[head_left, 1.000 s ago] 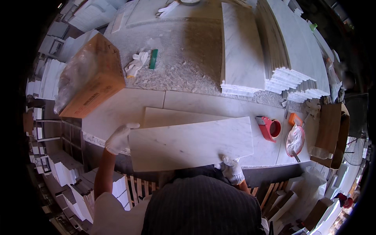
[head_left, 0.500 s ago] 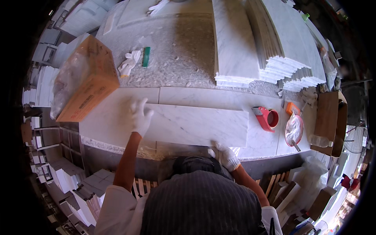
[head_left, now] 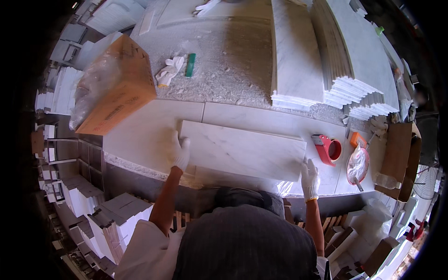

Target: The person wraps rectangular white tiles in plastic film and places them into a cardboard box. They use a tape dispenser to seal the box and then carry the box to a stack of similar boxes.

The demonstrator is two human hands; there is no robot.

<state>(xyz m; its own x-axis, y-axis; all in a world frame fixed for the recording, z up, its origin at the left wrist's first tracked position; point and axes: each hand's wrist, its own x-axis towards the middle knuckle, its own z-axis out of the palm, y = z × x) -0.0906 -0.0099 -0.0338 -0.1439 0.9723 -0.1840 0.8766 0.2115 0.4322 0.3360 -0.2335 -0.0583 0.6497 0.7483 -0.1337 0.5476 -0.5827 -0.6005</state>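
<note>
The room is a stone shop, full of white tiles stacked on shelves and on the floor all around the big work table (head_left: 140,135). The table top is made of pale stone slabs, and its far half is dusty and covered with little stone chips. On the far right side of the table sit tall stacks of white marble tiles (head_left: 326,60), laid flat one on top of another. On the far left side of the table stands a brown cardboard box (head_left: 116,84) with clear plastic over one side. Flat on the near part of the table lies a long white marble slab (head_left: 242,149) with thin grey lines in it. The left hand (head_left: 179,151), in a white glove, lies on the left end of the slab with its fingers pressed together. The right hand (head_left: 310,179), also in a white glove, touches the slab's near right corner with its fingers a little spread. Just right of the slab is a red tape roller (head_left: 327,149), and right of that a round dish with a white rag (head_left: 358,164). Beyond the slab, near the box, lie a crumpled white glove (head_left: 169,71) and a small green stick (head_left: 190,65).
</note>
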